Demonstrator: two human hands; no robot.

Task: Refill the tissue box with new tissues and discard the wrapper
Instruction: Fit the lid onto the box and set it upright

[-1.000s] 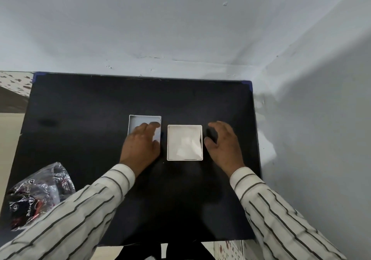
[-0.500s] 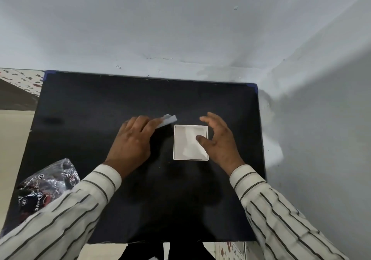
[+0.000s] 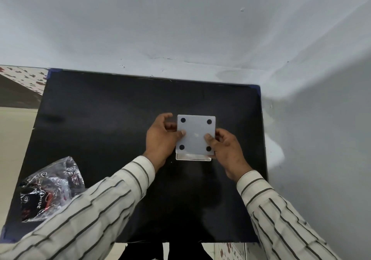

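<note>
A white square cover (image 3: pixel 195 133) with a dark round pad in each corner is held flat between both hands, just above the white tissue box (image 3: pixel 193 157). Only the box's near edge shows below the cover; its inside is hidden. My left hand (image 3: pixel 160 139) grips the cover's left edge, thumb on top. My right hand (image 3: pixel 225 151) holds the right edge, thumb on the cover too. A crumpled clear plastic wrapper (image 3: pixel 49 187) with black and red print lies at the table's near left corner.
The black table (image 3: pixel 112 119) stands in a corner, with a pale wall (image 3: pixel 180 28) behind it and another wall (image 3: pixel 321 139) close on the right. Tiled floor shows at the far left.
My left hand picked the cover up from the table left of the box and carried it right. Both hands now hold it over the box, hiding the tissues.
</note>
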